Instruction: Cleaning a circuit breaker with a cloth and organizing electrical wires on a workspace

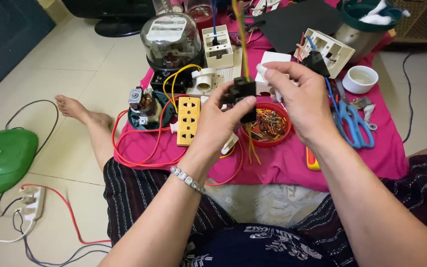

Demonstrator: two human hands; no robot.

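Observation:
My left hand (217, 127) grips a small black electrical part (241, 90) with thin coloured wires (241, 34) running up out of its top and more hanging below. My right hand (300, 96) is raised beside it, fingertips at the top right of the black part, pinching near the wires. Both hands hover over a round red bowl (272, 124) filled with small screws and metal bits. A beaded bracelet circles my left wrist.
A pink cloth (292, 160) covers the floor, holding a yellow socket strip (188, 120), a glass-domed meter (170, 39), white switch boxes (217, 47), blue-handled scissors (354, 126), a white cup (360, 79) and red cable loops. A green object (1, 160) and white power strip (31, 202) lie left.

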